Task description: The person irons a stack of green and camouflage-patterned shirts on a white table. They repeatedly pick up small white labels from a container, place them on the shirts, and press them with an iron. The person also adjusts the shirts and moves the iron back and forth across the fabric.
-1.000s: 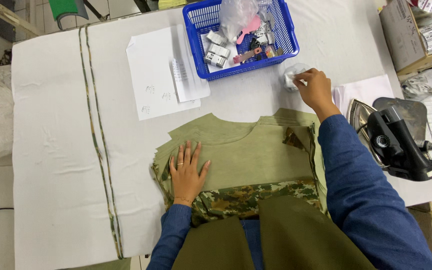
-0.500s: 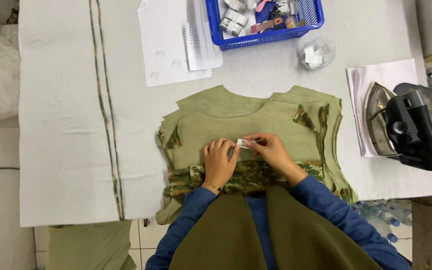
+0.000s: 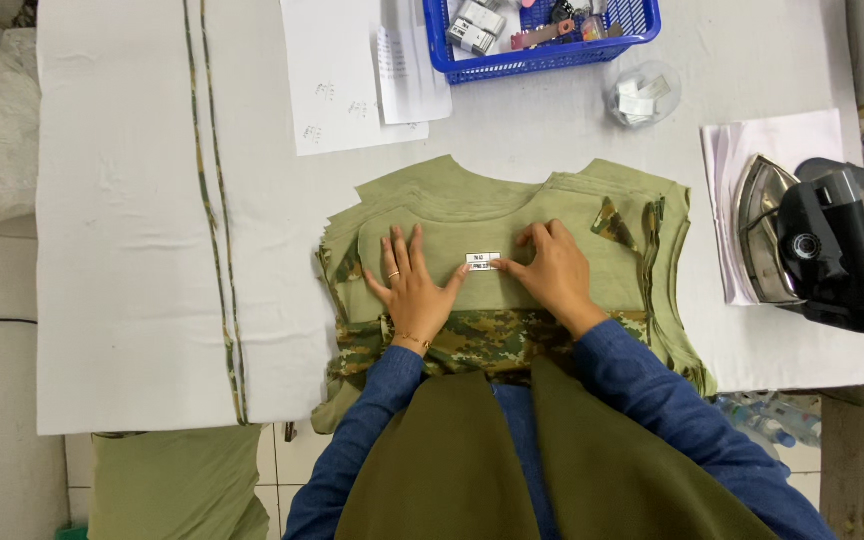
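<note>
A stack of olive green garment pieces with camouflage trim lies on the white table. A small white label rests on the top piece. My left hand lies flat on the fabric, fingers spread, thumb tip at the label's left end. My right hand presses the fabric at the label's right end, fingertips touching it. Neither hand holds anything.
A blue basket of small items stands at the far edge, with a clear tub of labels beside it. Paper sheets lie left of the basket. An iron rests at the right. Camouflage strips run along the left.
My right hand came back from the clear tub with a label. Both hands have set it on the top garment piece and now lie flat beside it.
</note>
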